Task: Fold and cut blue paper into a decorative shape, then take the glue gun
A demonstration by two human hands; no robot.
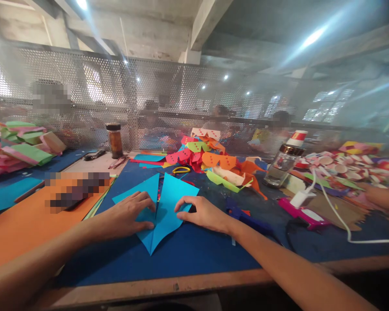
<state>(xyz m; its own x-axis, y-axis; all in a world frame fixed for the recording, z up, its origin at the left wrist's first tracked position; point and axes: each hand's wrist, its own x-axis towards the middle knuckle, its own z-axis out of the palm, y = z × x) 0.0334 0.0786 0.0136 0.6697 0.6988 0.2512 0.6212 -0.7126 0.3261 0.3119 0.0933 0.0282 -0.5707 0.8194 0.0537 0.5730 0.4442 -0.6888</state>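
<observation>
While my left hand [139,211] is lying half open on the left of the blue paper [170,203], my right hand [202,211] is curling loosely at its right edge, thumb and fingers parted. The paper is resting on the mat [194,255] at twelve o'clock, with scissors [181,169] lying just beyond at one o'clock.

craft workshop, shared blue-topped worktable [194,268], heaps of cut coloured paper [210,160], perforated metal partition [168,99], bare concrete ceiling [155,26], people beyond
</observation>
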